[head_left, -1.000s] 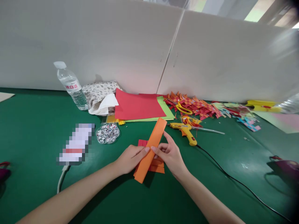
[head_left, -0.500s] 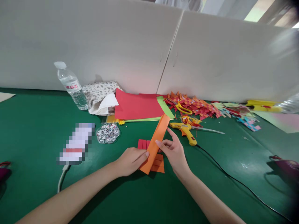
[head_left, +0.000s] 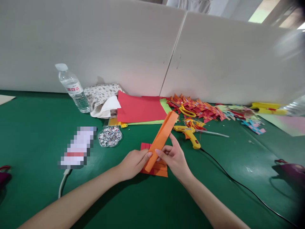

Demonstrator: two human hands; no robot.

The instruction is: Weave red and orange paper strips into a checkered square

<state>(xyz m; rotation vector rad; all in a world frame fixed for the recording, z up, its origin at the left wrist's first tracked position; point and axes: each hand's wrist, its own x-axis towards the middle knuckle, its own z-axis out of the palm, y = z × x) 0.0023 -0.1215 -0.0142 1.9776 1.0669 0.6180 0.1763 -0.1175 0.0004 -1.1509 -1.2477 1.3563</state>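
Observation:
A folded strip of orange paper (head_left: 163, 132) is held tilted above the green table, its upper end pointing away to the right. My left hand (head_left: 134, 163) pinches its left edge near the lower end. On the other side, my right hand (head_left: 175, 156) grips the right edge, thumb on top and fingers partly behind the strip. Beneath both hands lie slit orange paper (head_left: 160, 172) and slit red paper (head_left: 145, 146), partly covered by the strip and fingers.
Behind lie red sheets (head_left: 140, 109), yellow scissors (head_left: 187, 111) and woven paper pieces (head_left: 202, 109). A yellow glue gun (head_left: 195, 141) with a black cord sits right. Leftward are googly eyes (head_left: 110, 136), a phone (head_left: 78, 148) and a bottle (head_left: 75, 90).
The orange strip has shifted slightly up and to the right, its lower end lifting off the slit orange paper. My right hand has slid a little left and down along it.

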